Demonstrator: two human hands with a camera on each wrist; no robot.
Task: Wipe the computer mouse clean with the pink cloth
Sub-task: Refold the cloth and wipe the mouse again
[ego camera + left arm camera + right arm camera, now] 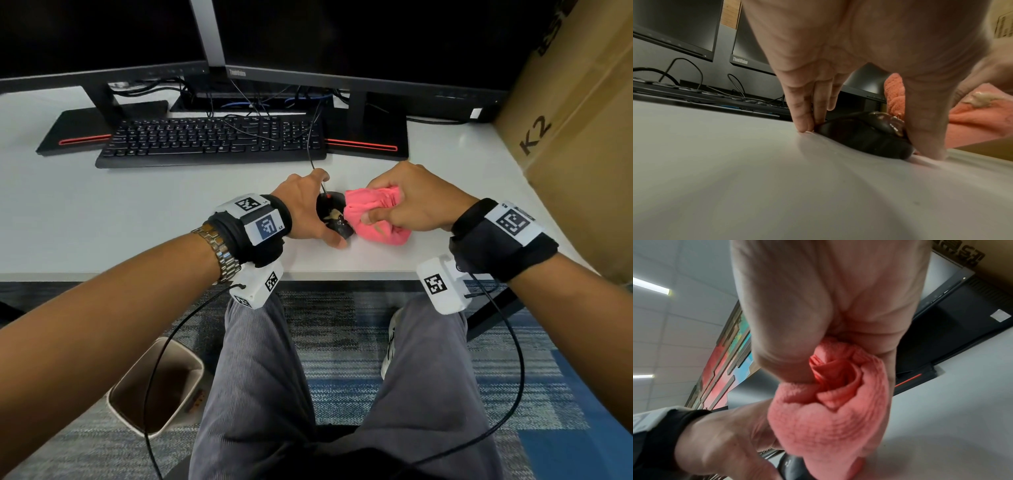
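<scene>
The left hand (305, 209) pinches the mouse (334, 217), long axis twelve-to-six, while the cloth (373, 216), bunched in the right hand (411, 202), touches its three-o'clock side.

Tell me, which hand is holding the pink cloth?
The right hand grips the bunched pink cloth. The left hand holds the black mouse on the desk instead.

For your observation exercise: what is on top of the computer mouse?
A pale smear of grime sits on the black computer mouse. The pink cloth meets its right side and covers that part, and the left hand hides the left flank.
</scene>
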